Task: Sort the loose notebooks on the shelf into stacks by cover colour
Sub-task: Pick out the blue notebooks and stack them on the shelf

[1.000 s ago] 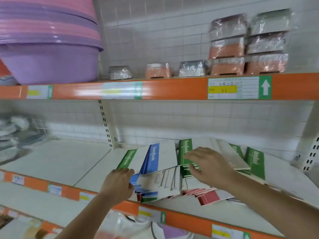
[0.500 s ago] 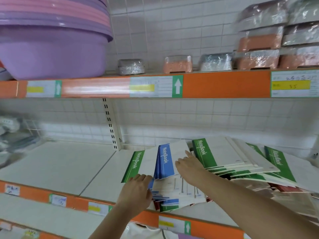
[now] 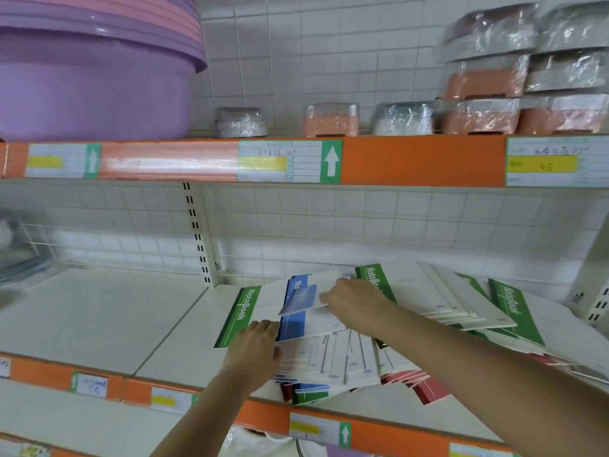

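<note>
The green notebook lies leftmost on the shelf. The left hand is pressed flat, fingers straight, apparently steadying the mixed pile. A blue notebook is pinched by the right hand, probably for sorting.

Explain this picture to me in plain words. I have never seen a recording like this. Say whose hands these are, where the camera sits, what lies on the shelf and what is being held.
No machine here: a person works with bare hands, and the one camera sits on their head, looking forward and down. The left hand rests with curled fingers on the fanned pile of notebooks. The right hand has its grip on a blue notebook, pinching its cover. Beside it lies a green notebook, with more green ones to the right and red ones at the front. All lie on the white shelf. The shelf above carries purple basins and wrapped boxes.
</note>
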Action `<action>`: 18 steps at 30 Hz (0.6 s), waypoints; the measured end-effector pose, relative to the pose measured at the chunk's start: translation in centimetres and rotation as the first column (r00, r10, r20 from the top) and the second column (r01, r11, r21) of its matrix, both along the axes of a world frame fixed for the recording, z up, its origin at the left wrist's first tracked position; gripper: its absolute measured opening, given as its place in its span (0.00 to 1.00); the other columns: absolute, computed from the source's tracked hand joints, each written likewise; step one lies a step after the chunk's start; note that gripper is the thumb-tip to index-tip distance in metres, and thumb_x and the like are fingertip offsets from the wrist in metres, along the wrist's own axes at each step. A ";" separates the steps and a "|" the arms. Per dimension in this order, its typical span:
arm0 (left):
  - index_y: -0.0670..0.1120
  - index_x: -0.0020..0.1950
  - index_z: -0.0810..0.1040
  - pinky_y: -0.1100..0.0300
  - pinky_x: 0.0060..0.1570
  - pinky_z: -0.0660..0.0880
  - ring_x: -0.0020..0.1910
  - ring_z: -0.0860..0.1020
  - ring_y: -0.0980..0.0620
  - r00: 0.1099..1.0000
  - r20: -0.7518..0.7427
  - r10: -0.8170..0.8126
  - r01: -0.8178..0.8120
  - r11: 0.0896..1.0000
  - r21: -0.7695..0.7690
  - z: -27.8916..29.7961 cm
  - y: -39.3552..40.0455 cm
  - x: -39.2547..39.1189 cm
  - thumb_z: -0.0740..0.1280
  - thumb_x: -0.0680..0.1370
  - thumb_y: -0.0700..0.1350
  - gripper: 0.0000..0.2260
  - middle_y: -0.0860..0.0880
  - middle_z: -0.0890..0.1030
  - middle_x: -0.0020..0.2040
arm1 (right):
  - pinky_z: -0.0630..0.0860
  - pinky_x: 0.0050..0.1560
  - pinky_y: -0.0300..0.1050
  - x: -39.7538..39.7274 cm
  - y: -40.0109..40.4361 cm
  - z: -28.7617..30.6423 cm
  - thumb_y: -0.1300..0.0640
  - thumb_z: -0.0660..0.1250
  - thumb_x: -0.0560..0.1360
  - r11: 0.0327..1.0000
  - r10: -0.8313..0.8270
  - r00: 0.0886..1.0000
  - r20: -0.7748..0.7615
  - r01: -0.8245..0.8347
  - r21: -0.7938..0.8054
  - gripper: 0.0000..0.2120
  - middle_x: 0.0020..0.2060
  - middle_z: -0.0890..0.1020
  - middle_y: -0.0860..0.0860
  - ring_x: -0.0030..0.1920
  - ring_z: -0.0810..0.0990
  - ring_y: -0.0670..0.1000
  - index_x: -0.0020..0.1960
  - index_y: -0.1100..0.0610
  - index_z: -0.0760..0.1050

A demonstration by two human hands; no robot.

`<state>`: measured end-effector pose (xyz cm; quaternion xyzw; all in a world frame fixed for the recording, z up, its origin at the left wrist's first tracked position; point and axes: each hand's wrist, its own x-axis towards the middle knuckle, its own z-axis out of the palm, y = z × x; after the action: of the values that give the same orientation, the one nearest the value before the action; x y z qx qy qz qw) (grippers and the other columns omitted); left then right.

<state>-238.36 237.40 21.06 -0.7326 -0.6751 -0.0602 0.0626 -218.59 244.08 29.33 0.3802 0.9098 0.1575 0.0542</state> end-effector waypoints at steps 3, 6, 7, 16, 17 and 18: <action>0.46 0.79 0.52 0.54 0.70 0.62 0.73 0.63 0.49 0.993 -0.120 -0.020 0.004 0.991 -0.135 0.6 1.9 0.9 0.60 0.81 0.47 0.29 0.49 0.60 0.78 | 0.70 0.38 0.47 1.0 -0.4 1.7 0.68 0.60 0.74 0.994 0.046 0.991 -0.127 -0.033 0.102 0.18 0.48 0.79 0.55 0.50 0.76 0.55 0.62 0.56 0.71; 0.46 0.80 0.46 0.50 0.72 0.60 0.75 0.59 0.47 0.984 -0.170 -0.055 0.015 0.974 -0.227 1.1 3.7 1.8 0.63 0.80 0.50 0.35 0.48 0.54 0.80 | 0.73 0.38 0.48 2.7 -0.8 2.9 0.67 0.65 0.71 0.970 0.119 0.973 -0.197 -0.072 0.230 0.24 0.48 0.81 0.53 0.49 0.78 0.55 0.66 0.56 0.71; 0.47 0.80 0.45 0.50 0.72 0.60 0.75 0.60 0.46 0.984 -0.160 -0.071 0.028 0.966 -0.259 1.2 4.2 2.1 0.64 0.79 0.52 0.37 0.47 0.55 0.79 | 0.73 0.34 0.45 3.4 -1.1 3.2 0.66 0.70 0.66 0.955 0.159 0.961 -0.227 -0.092 0.281 0.26 0.43 0.82 0.52 0.44 0.80 0.54 0.63 0.56 0.75; 0.52 0.71 0.66 0.55 0.55 0.75 0.58 0.78 0.47 0.999 0.021 0.031 -0.026 0.982 -0.189 0.5 4.2 3.6 0.57 0.81 0.52 0.18 0.50 0.78 0.62 | 0.80 0.35 0.43 11.8 -3.3 4.3 0.68 0.79 0.56 0.824 0.397 0.861 -0.318 -0.182 0.537 0.28 0.41 0.85 0.51 0.38 0.83 0.52 0.55 0.59 0.81; 0.52 0.71 0.66 0.55 0.55 0.75 0.58 0.78 0.47 0.999 0.021 0.042 -0.037 0.983 -0.181 0.4 4.0 3.8 0.56 0.82 0.51 0.18 0.50 0.78 0.62 | 0.81 0.38 0.44 12.8 -3.6 4.2 0.69 0.78 0.57 0.816 0.406 0.857 -0.318 -0.184 0.548 0.27 0.44 0.85 0.52 0.40 0.84 0.52 0.56 0.60 0.81; 0.53 0.73 0.64 0.55 0.55 0.76 0.58 0.78 0.48 0.998 -0.012 0.056 -0.057 0.983 -0.175 0.5 3.8 4.0 0.55 0.82 0.49 0.18 0.50 0.78 0.63 | 0.82 0.40 0.45 13.7 -3.9 4.1 0.70 0.77 0.58 0.805 0.417 0.851 -0.318 -0.184 0.564 0.26 0.46 0.85 0.52 0.42 0.84 0.52 0.56 0.60 0.81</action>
<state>-234.41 241.22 21.60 -0.7160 -0.6981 0.0038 0.0022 -204.91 240.14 33.42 0.2525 0.8729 0.3134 -0.2759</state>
